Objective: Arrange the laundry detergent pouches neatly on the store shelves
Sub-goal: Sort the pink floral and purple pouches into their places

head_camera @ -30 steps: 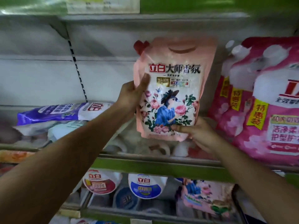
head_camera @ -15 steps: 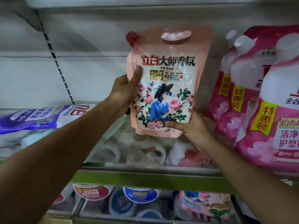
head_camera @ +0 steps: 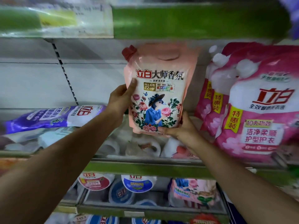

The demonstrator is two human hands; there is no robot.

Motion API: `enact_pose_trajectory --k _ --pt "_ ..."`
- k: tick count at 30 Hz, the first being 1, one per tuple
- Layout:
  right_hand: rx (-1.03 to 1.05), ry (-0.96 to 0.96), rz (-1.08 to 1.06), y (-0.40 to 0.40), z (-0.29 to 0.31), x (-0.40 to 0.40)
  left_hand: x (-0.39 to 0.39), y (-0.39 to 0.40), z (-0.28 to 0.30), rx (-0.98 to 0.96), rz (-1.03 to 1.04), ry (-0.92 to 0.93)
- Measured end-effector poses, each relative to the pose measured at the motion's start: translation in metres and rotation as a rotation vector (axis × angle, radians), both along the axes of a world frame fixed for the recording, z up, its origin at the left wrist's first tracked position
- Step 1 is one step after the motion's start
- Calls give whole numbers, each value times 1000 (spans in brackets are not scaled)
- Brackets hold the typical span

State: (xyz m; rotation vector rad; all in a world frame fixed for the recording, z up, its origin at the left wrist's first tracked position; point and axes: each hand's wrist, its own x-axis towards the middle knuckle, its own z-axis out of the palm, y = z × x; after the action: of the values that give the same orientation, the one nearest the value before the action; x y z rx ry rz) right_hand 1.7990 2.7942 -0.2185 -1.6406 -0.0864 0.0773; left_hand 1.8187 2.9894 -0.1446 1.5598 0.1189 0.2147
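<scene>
A peach-pink detergent pouch [head_camera: 161,88] with a red cap and a rose-and-bird picture is held upright in front of the middle shelf. My left hand [head_camera: 120,99] grips its left edge, thumb on the front. My right hand [head_camera: 181,128] cups its bottom right corner from below. The pouch's base hovers just above the shelf [head_camera: 145,168] with its green front strip. Its top reaches close under the upper shelf edge.
Large pink pouches [head_camera: 258,107] stand upright right of the held pouch. A purple-and-white pouch [head_camera: 53,117] lies flat on a pile at the left. Rounded white pouches [head_camera: 142,147] lie under the held one. Lower shelves hold more pouches [head_camera: 137,183]. An upper green shelf edge [head_camera: 194,21] overhangs.
The view tipped upward, so the upper green shelf edge is back in sight. Both hands keep the same grip on the peach-pink pouch, which stays upright at about the same spot.
</scene>
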Motion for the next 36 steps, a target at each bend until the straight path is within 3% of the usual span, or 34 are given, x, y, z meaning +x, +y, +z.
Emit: enact_pose_trajectory --k 12,17,21,26,30,36 --pt "-93 118 1 3 135 -137 -144 -12 63 -101 26 69" --pt "8 127 99 19 199 -184 -194 -10 114 -70 -65 -40" --pt "81 19 171 36 260 -198 -212 0 169 -42 -104 -170" --pt "238 -48 137 54 327 -185 -207 20 232 114 -78 -363" --pt "325 -93 -6 50 372 -158 -186 38 270 215 -37 -433" --pt "193 -128 -250 33 392 -112 -149 45 281 785 -124 -508"
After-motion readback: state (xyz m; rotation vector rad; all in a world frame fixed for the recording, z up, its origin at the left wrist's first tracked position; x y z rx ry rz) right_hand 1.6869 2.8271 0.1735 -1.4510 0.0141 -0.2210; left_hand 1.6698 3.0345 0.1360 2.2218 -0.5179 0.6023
